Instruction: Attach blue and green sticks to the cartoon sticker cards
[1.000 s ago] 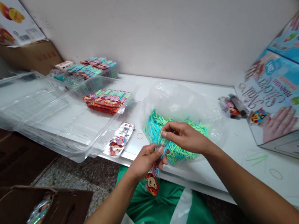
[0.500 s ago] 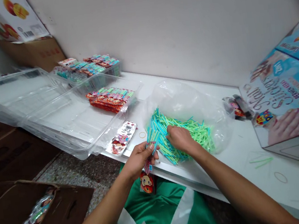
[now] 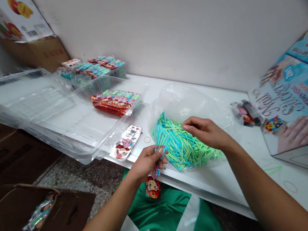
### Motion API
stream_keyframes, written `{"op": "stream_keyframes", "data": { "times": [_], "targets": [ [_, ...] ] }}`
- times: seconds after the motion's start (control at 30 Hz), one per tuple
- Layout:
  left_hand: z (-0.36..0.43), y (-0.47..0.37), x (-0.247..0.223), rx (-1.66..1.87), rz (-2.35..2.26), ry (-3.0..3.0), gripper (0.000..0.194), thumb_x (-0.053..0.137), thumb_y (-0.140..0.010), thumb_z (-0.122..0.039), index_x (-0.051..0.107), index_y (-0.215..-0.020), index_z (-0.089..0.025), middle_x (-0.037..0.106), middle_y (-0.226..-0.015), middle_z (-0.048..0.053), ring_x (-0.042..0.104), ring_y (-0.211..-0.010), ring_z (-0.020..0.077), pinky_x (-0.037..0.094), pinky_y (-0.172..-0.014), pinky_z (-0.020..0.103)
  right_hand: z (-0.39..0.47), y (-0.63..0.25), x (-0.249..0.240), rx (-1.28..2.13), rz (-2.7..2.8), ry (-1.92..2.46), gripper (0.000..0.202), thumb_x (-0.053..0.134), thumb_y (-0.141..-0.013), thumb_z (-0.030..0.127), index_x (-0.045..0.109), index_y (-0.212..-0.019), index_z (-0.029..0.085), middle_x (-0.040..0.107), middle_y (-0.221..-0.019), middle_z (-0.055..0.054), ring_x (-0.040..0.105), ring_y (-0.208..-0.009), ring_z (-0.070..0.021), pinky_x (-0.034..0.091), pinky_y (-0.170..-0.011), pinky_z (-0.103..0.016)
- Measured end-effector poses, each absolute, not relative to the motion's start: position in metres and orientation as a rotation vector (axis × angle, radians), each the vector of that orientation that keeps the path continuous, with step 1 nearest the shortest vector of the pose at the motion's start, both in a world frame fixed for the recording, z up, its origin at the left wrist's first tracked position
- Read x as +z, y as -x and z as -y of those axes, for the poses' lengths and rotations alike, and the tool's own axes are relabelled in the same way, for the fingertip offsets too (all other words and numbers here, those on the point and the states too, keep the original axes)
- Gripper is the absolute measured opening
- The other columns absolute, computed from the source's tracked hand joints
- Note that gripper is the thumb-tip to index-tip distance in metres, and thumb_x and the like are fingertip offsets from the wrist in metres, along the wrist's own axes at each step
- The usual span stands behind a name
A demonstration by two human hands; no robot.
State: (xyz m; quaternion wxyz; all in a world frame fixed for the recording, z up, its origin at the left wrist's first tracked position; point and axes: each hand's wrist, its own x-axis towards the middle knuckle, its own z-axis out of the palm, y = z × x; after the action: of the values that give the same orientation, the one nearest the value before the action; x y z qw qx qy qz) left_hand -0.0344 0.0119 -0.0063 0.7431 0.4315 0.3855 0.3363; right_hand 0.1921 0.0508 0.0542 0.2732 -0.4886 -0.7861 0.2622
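My left hand point(image 3: 148, 163) is closed at the table's front edge, gripping the top of a clear cartoon packet point(image 3: 153, 187). The packet hangs below the fingers, its red-haired face toward me. Thin blue and green strips show at its upper end, blending with the pile behind. Above the right part of that pile of thin green and blue plastic sticks point(image 3: 186, 151), my right hand point(image 3: 209, 132) hovers with thumb and index finger pinched together. Whether a stick is between them I cannot make out. The pile lies on a clear plastic bag point(image 3: 188, 99) spread on the white table.
Clear plastic trays point(image 3: 57, 117) are at left, one holding stacked cartoon packets point(image 3: 116, 102). More filled packets point(image 3: 101, 66) stand behind. A white cartoon card point(image 3: 126, 142) and a rubber band point(image 3: 147, 139) lie nearby. A nail-sticker box point(image 3: 297, 99) stands right; an open carton point(image 3: 78, 210) sits lower left.
My right hand has lifted out of the stick pile and moved to the right, above it. My left hand stays nearly in place with the packet.
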Motion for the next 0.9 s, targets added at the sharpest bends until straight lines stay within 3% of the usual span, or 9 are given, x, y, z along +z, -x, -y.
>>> {"op": "stream_keyframes", "data": {
  "times": [0.43, 0.67, 0.8, 0.9],
  "targets": [
    [-0.008, 0.030, 0.003, 0.644, -0.813, -1.157, 0.037, 0.055, -0.079, -0.050, 0.054, -0.076, -0.012, 0.057, -0.064, 0.001, 0.049, -0.048, 0.0059, 0.034, -0.042, 0.016, -0.036, -0.169, 0.078, 0.462, 2.519, 1.076, 0.019, 0.044, -0.090, 0.022, 0.061, -0.085, 0.018, 0.057, -0.084, -0.005, 0.054, -0.074, -0.0141, 0.040, -0.067, -0.026],
    [-0.008, 0.030, 0.005, 0.648, -0.790, -1.191, 0.034, 0.054, -0.081, -0.047, 0.054, -0.082, -0.012, 0.058, -0.068, 0.002, 0.051, -0.050, 0.0064, 0.035, -0.043, 0.016, -0.024, -0.152, 0.082, 0.377, 2.597, 1.056, 0.019, 0.040, -0.090, 0.017, 0.059, -0.086, 0.017, 0.057, -0.083, -0.006, 0.054, -0.073, -0.0143, 0.039, -0.064, -0.025],
    [-0.008, 0.031, 0.005, 0.714, -0.777, -1.151, 0.035, 0.057, -0.079, -0.047, 0.054, -0.088, -0.013, 0.060, -0.072, 0.002, 0.055, -0.054, 0.0084, 0.038, -0.046, 0.017, -0.019, -0.152, 0.079, 0.306, 2.532, 1.075, 0.020, 0.045, -0.088, 0.021, 0.056, -0.105, 0.019, 0.060, -0.091, -0.008, 0.056, -0.079, -0.0169, 0.041, -0.068, -0.028],
    [-0.008, 0.032, 0.009, 0.822, -0.791, -1.141, 0.035, 0.057, -0.079, -0.047, 0.055, -0.092, -0.014, 0.061, -0.075, 0.003, 0.058, -0.060, 0.0110, 0.043, -0.051, 0.020, -0.014, -0.151, 0.074, 0.417, 2.273, 1.223, 0.037, 0.055, -0.084, 0.032, 0.045, -0.118, 0.022, 0.061, -0.096, -0.006, 0.056, -0.069, -0.0145, 0.043, -0.064, -0.028]
  ]
}}
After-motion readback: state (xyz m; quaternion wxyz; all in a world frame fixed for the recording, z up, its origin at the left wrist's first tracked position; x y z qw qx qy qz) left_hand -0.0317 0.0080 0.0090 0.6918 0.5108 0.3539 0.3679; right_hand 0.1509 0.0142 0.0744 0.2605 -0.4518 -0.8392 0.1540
